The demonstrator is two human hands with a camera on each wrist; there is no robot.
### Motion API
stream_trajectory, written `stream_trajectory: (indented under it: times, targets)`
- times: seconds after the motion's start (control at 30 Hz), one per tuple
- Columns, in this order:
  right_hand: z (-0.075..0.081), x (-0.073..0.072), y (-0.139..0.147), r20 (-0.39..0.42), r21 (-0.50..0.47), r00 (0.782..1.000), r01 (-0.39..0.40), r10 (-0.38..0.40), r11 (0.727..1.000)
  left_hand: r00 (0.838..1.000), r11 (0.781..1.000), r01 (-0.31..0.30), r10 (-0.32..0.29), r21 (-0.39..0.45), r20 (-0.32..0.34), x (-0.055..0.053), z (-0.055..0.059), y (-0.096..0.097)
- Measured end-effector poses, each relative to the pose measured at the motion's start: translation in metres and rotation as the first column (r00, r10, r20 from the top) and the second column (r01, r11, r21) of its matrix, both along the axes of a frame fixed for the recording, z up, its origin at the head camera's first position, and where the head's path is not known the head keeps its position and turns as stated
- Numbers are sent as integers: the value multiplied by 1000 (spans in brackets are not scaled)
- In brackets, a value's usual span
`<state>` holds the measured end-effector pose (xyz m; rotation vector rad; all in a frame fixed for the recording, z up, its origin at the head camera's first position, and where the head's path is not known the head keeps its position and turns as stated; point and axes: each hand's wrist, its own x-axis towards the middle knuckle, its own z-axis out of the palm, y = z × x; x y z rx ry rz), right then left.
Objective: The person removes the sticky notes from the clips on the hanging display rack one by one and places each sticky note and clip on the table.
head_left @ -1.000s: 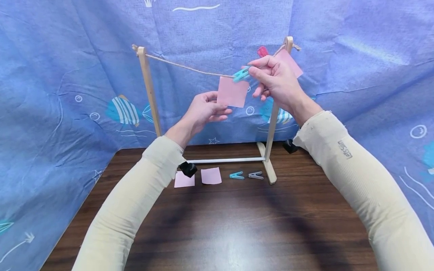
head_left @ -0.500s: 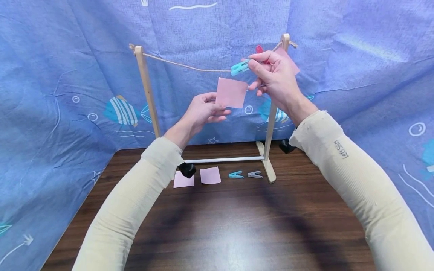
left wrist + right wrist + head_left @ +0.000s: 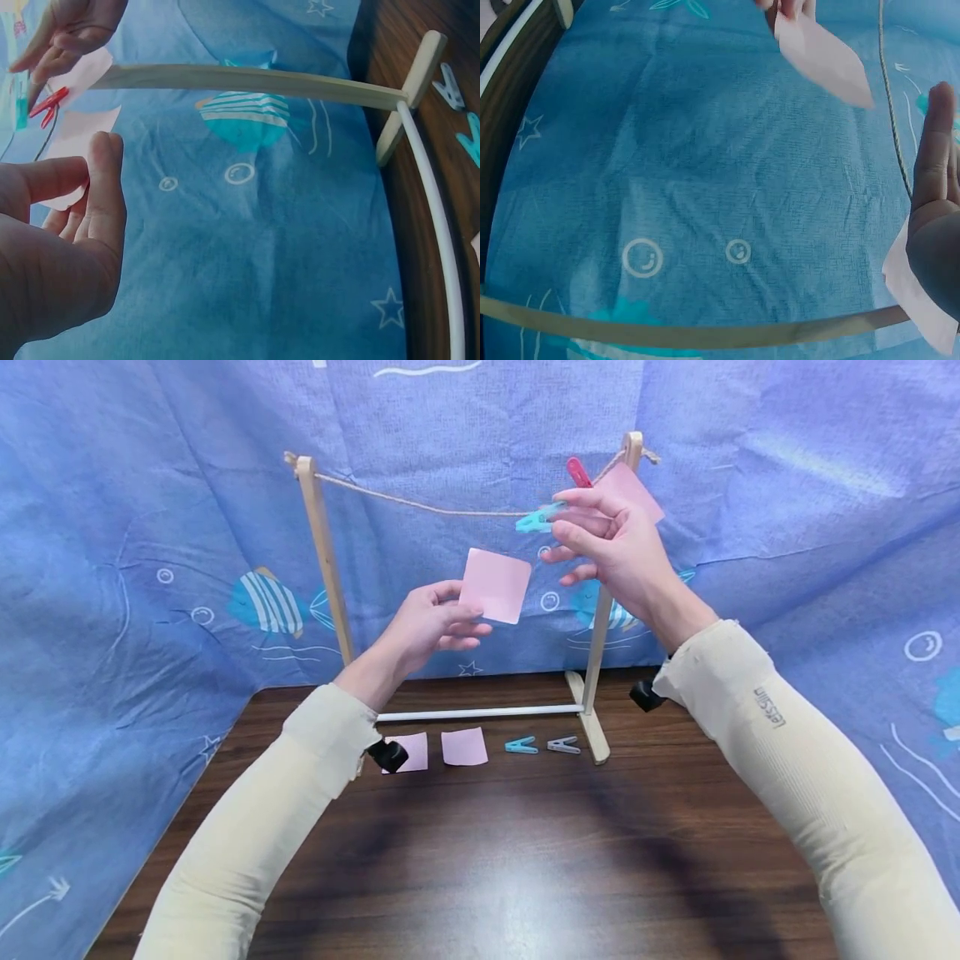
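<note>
My left hand (image 3: pixel 431 622) pinches a pink paper square (image 3: pixel 498 585) between thumb and fingers, below the rope (image 3: pixel 450 512) and apart from it. In the left wrist view the same pink paper square (image 3: pixel 82 133) stands up from the fingertips. At the rope, my right hand (image 3: pixel 615 539) has index finger and thumb on the handle end of a light-blue clothespin (image 3: pixel 534 520); its nose end overlaps the rope. Right of that, a red clothespin (image 3: pixel 578 472) and another pink paper square (image 3: pixel 633 492) hang at the rope's right end, partly behind the right hand.
The rope spans two wooden posts (image 3: pixel 324 552) joined low down by a white rod (image 3: pixel 487 713). On the dark wood table (image 3: pixel 480 852) lie a pink paper square (image 3: pixel 464 747), a second one (image 3: pixel 414 752) partly covered, a blue clothespin (image 3: pixel 521 745) and a grey clothespin (image 3: pixel 564 745).
The paper square has come out from under the light-blue clothespin, moving down and left with the left hand. The right hand's index finger and thumb have spread farther apart at the clothespin.
</note>
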<state>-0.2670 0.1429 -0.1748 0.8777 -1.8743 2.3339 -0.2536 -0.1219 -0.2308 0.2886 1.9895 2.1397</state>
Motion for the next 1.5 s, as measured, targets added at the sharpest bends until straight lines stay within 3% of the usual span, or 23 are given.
stream_trajectory:
  times: [0.3, 0.53, 0.7, 0.9, 1.07, 1.27, 1.5]
  targets:
    - [-20, 5, 17, -1, 131, 999, 43, -43, 990, 1000, 999, 10, -11, -51, -13, 13, -14, -29]
    - [-44, 9, 32, -20, 306, 1000, 7, -1, 952, 1000, 985, 30, -30, -171, 0, 23, -35, -55]
    - [-67, 16, 41, 19, 350, 997, -72, 69, 934, 999, 969, 40, -33, -243, 34, 30, -59, -75]
    - [-100, 27, 53, 67, 479, 996, -82, 57, 874, 995, 954, 76, -55, -289, 80, 44, -95, -96]
    - [-133, 23, 67, 126, 472, 985, -163, 117, 867, 991, 939, 99, -65, -329, 115, 59, -125, -116]
    - [-184, 17, 82, 228, 442, 958, -262, 176, 858, 986, 948, 97, -50, -304, 158, 67, -158, -134]
    - [-231, 19, 96, 347, 482, 927, -308, 144, 820, 968, 968, 74, -12, -239, 249, 71, -191, -145]
